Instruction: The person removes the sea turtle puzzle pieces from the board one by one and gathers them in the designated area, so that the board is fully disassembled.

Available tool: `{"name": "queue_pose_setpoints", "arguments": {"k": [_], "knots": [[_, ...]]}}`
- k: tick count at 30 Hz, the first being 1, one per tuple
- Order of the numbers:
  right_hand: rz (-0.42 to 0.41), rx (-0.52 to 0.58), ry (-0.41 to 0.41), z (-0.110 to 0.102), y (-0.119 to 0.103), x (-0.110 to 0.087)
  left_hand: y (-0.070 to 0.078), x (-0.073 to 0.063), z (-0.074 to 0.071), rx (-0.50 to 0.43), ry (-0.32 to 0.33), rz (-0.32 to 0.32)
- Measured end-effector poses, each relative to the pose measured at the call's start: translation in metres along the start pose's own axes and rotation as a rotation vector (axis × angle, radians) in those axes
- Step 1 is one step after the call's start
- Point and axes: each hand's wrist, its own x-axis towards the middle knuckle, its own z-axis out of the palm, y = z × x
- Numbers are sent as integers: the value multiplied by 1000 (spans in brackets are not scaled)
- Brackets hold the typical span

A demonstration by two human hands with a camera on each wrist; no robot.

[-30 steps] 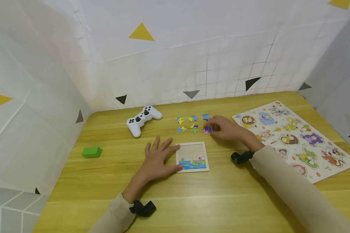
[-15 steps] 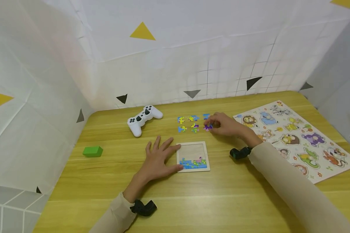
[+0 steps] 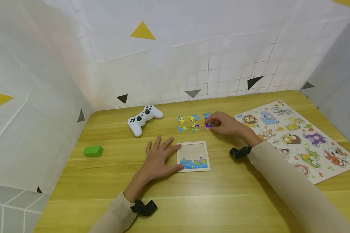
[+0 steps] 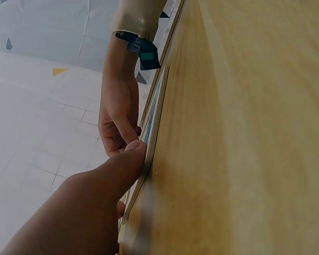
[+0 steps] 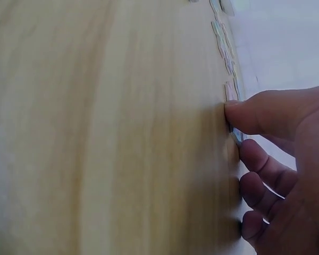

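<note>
My left hand (image 3: 157,161) rests with spread fingers at the left side of a small wooden puzzle tray (image 3: 208,157). Its thumb and index fingertip touch the tray's rim. Joined blue, green and pink pieces (image 3: 193,164) fill the near part of the tray. Beyond it, my right hand (image 3: 225,123) pinches a purple puzzle piece (image 3: 208,126) at table level between thumb and index finger. The right wrist view shows the thumb (image 5: 244,114) against that piece, its other fingers curled close to the tabletop. Several loose yellow, blue and green pieces (image 3: 182,128) lie to the left of it.
A white game controller (image 3: 144,118) lies at the back left, and a green block (image 3: 93,151) sits at the far left. The large animal puzzle board (image 3: 288,139) covers the right side, beside my right forearm. White patterned sheeting (image 3: 169,74) walls in the table.
My right hand has shifted slightly back, and the purple piece in its fingers has moved a little away from the tray. The left hand has stayed on the tray.
</note>
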Motion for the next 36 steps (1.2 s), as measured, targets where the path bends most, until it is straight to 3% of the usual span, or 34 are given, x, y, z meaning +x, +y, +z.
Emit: {"name": "queue_pose_setpoints", "arguments": {"k": [12,19,31,36], "knots": [[14,12,9,2,0,-2,2,-1,-2,-11,5,4],[84,95,46,1,-2,-6,2,-1,-2,-8,1,1],[90,102,123,6,-12,-13,2,1,-3,-4,-1,3],[31,130,122,9,-27,-14,1,1,-2,-2,-3,2]]}}
